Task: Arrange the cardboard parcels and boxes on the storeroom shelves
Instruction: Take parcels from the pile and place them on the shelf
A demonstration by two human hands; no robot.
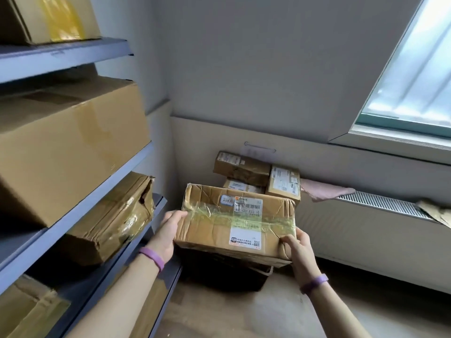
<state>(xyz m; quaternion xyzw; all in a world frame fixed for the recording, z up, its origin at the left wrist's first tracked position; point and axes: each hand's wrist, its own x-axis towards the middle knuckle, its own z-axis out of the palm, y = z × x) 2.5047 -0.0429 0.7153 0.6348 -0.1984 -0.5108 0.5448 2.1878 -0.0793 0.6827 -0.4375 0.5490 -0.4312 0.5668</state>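
Note:
A creased cardboard parcel [219, 228] with clear tape and a white shipping label is held up in front of me. My left hand [168, 230] grips its left end and my right hand [296, 247] grips its near right corner. The grey-blue metal shelves [136, 162] stand at my left. A large box [68, 147] fills the middle shelf, a crumpled taped parcel [112, 220] lies on the shelf below, and another box [48, 18] sits on the top shelf. Three smaller parcels [244, 168] are piled in the corner behind the held one.
A dark box or bin [224, 274] sits on the floor under the held parcel. A long radiator [380, 206] runs along the right wall below a window [415, 69], with a pink cloth [324, 191] and a scrap of cardboard [434, 211] on it. More cardboard [29, 311] fills the lowest shelf.

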